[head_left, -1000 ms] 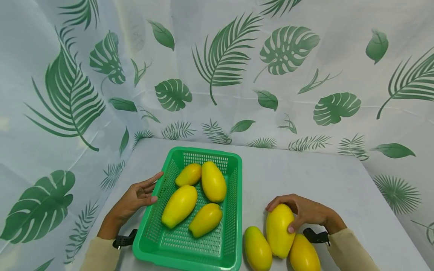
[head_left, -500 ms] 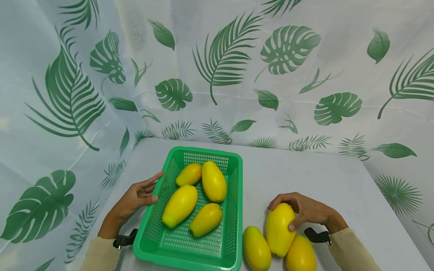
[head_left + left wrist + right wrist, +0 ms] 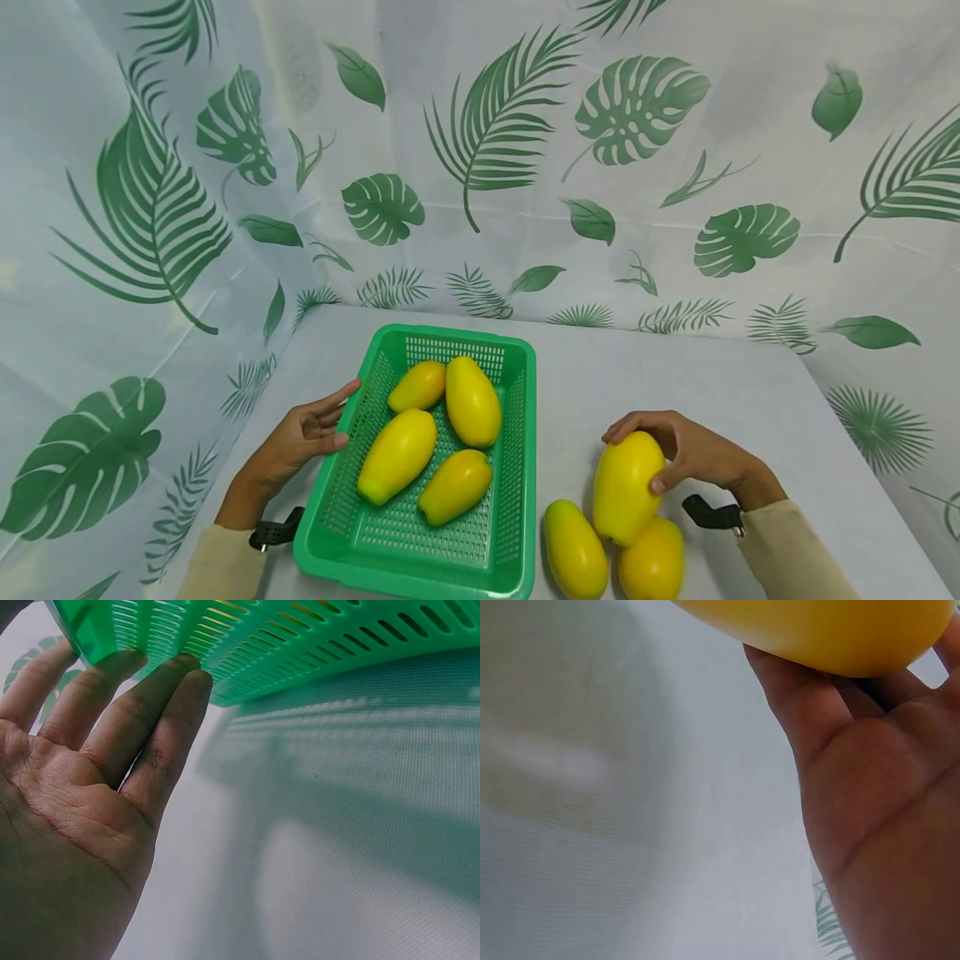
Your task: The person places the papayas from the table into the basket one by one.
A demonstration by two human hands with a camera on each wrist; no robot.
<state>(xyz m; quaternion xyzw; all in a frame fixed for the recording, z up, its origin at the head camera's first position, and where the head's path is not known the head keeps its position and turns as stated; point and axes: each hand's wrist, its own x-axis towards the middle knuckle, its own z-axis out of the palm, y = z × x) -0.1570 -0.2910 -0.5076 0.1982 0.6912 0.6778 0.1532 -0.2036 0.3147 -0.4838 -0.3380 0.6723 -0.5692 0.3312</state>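
Note:
My right hand (image 3: 693,454) grips a large yellow papaya (image 3: 628,487), fingers over its far end and thumb on its right side. In the right wrist view the underside of this papaya (image 3: 840,637) shows against the fingers. Two more papayas lie by it: a greenish-tipped one (image 3: 575,550) to the left, and a yellow one (image 3: 652,562) that the held papaya partly overlaps. At the left side of a green plastic basket (image 3: 531,417), my left hand (image 3: 292,442) rests fairly straight fingers on the slotted wall, as the left wrist view shows. Several papayas (image 3: 397,457) lie inside the basket.
A white cloth covers the table (image 3: 675,375). Behind and to the left hangs a white curtain (image 3: 525,250) printed with green leaves. Each wrist wears a black strap mount, such as the right one (image 3: 712,512).
My right hand has raised the papaya and shifted it slightly away and to the right. The yellow papaya below it has shifted left. My left hand and the basket stay put.

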